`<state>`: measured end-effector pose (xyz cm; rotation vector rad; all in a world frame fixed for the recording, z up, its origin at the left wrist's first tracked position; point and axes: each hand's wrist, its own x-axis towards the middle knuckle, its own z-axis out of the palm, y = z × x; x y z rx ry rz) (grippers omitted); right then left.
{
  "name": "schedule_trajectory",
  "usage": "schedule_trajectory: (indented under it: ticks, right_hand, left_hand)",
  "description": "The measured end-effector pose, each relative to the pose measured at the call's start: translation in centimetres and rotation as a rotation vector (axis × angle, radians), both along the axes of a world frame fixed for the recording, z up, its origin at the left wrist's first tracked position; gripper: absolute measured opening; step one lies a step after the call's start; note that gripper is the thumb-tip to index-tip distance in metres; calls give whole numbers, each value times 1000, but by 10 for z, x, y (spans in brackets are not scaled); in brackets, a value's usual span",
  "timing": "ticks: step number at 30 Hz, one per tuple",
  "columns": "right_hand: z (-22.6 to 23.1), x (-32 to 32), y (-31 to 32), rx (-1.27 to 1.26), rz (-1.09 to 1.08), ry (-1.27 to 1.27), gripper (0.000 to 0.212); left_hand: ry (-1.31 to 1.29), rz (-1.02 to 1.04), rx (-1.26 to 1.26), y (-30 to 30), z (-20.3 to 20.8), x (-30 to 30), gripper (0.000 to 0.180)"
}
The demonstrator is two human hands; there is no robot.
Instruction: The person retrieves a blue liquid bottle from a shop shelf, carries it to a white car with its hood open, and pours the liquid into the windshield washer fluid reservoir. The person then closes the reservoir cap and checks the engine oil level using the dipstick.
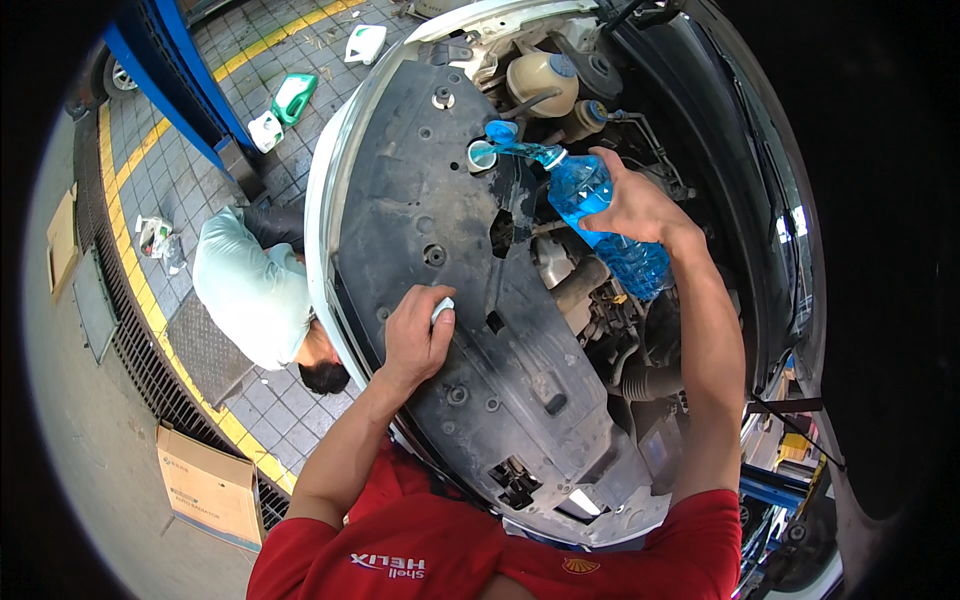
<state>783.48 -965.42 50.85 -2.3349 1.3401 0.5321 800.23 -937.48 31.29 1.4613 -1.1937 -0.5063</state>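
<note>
- We see only a sliver of the small white object (443, 306) in our left hand (417, 338); our fingers (436, 335) cover the rest, so we cannot tell what it is.
- Our right hand (632, 208) wraps the middle of the blue fluid bottle (600, 215), hiding that part.
- The filler neck (481, 154) below its rim is hidden under the black plastic cover (470, 300).
- The crouching person (262, 290) is partly hidden behind the car's front edge.
- The cardboard box (208, 488) print is too small to tell.

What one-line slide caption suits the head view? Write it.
Right hand tips a bottle of blue fluid into the filler neck; left hand rests on the black engine cover.
</note>
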Motion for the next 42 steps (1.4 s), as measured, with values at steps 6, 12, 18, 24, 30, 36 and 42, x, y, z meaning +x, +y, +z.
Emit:
schedule_trajectory:
  ticks: [6,12,18,24,30,36,42]
  right_hand:
    - [3,1,0,0,3,10,111]
    - [6,2,1,8,3,11,112]
    - [13,7,4,15,-12,47,112]
    - [10,5,2,-17,-1,27,112]
    - [6,2,-4,-7,31,18,114]
    - [7,3,-3,-8,24,33,113]
    - [6,4,-2,-29,24,22,113]
  left_hand:
    - [6,1,2,0,0,0,21]
    - [-5,3,-2,0,1,0,21]
    - [11,-14,17,0,1,0,23]
    - [7,-8,11,0,1,0,22]
    - [9,-5,21,0,2,0,22]
    - [6,-4,9,1,2,0,22]
    - [5,-2,-7,1,0,0,22]
